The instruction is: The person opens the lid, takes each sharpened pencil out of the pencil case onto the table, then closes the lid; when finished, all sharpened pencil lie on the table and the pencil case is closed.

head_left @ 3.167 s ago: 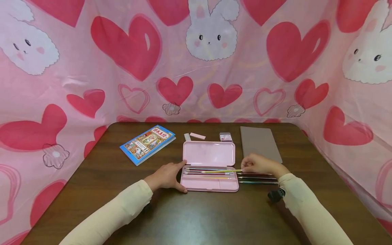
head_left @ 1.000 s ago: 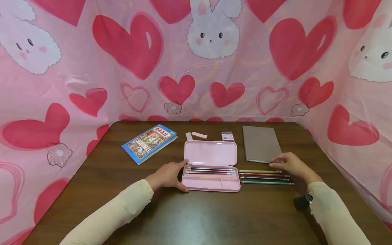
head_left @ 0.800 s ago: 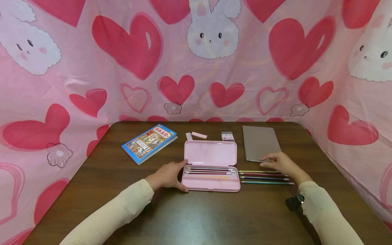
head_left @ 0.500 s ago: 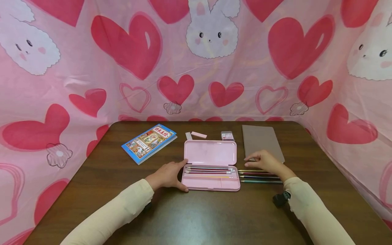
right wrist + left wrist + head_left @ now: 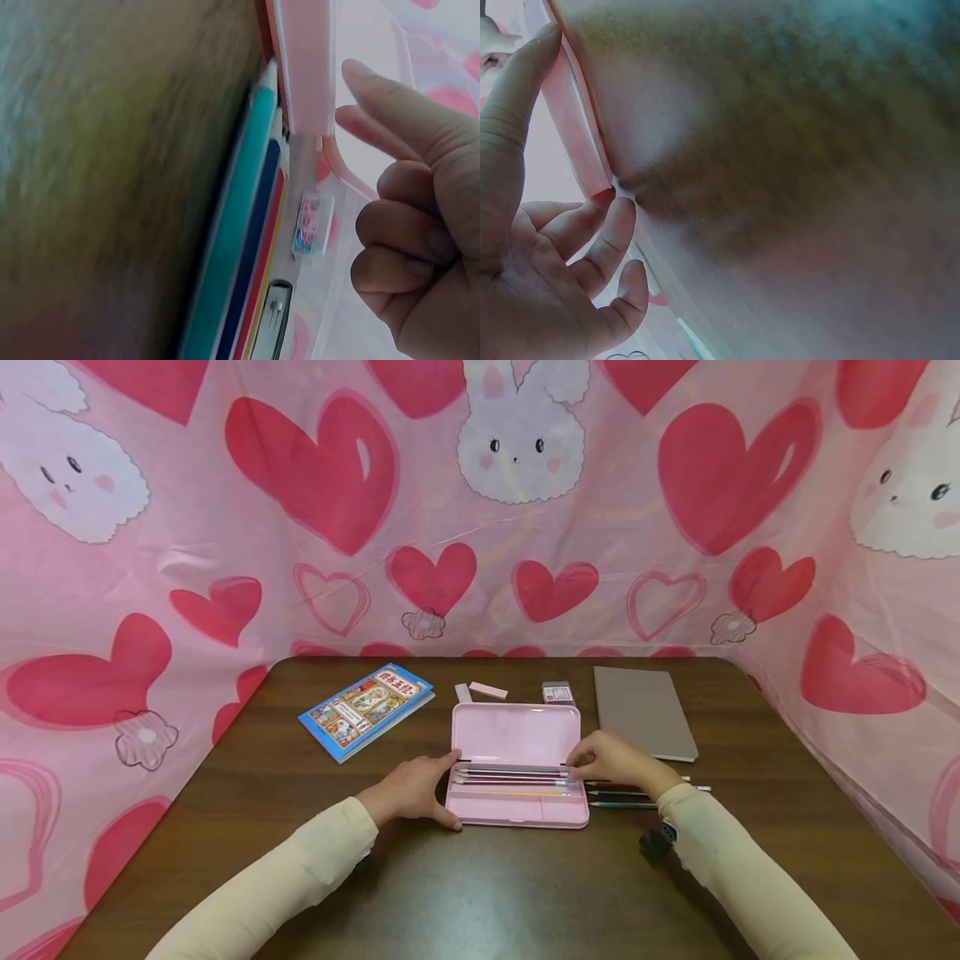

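From the loose pencils right of the pencil case, the right hand is being brought to the case's right end, so the contents now seem to be being reached for (whether one is being pinched cannot be told). The left end is being gripped by the left hand, while stored pencils are being kept inside, with a yellow pencil foremost.

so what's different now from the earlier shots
The right hand let go of the yellow pencil, now lying right of the pink case, and moved back left to the case's right end; whether it grips anything is unclear. The left hand and blue book stayed put.
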Demonstrator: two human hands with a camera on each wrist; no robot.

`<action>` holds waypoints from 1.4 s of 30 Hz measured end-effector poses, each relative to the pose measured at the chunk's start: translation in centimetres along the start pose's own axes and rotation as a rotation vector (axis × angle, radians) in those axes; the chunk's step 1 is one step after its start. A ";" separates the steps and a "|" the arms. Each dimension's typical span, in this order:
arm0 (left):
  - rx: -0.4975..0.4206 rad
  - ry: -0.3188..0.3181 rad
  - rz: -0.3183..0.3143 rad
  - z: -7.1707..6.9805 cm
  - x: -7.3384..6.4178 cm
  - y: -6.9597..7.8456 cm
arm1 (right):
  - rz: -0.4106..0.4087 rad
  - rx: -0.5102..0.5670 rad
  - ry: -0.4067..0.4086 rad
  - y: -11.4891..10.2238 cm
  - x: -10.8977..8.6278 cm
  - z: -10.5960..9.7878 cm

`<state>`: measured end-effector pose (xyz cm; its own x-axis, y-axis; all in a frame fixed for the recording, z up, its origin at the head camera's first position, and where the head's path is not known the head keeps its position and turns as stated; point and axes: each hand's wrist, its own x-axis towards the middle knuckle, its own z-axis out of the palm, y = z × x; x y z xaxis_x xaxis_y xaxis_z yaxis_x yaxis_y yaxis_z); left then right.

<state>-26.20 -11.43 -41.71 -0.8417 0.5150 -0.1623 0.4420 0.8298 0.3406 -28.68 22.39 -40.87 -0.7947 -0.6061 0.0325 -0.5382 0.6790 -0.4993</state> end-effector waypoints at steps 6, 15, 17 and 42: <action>0.006 0.005 0.009 -0.1 0.0 0.0 | 0.027 -0.051 -0.002 -0.5 0.1 0.2; 0.008 0.015 0.020 0.1 -0.1 -0.1 | 0.011 -0.062 -0.028 -0.5 0.0 0.7; 0.010 0.018 0.020 0.1 -0.1 -0.1 | 0.009 -0.082 -0.031 -0.7 0.1 0.8; -0.005 0.006 0.003 0.1 0.0 -0.1 | -0.049 -0.015 -0.078 -1.3 0.0 0.5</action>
<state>-26.20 -11.52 -41.81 -0.8420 0.5166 -0.1556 0.4436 0.8270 0.3454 -27.83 21.27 -40.64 -0.7437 -0.6684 -0.0115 -0.5801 0.6538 -0.4858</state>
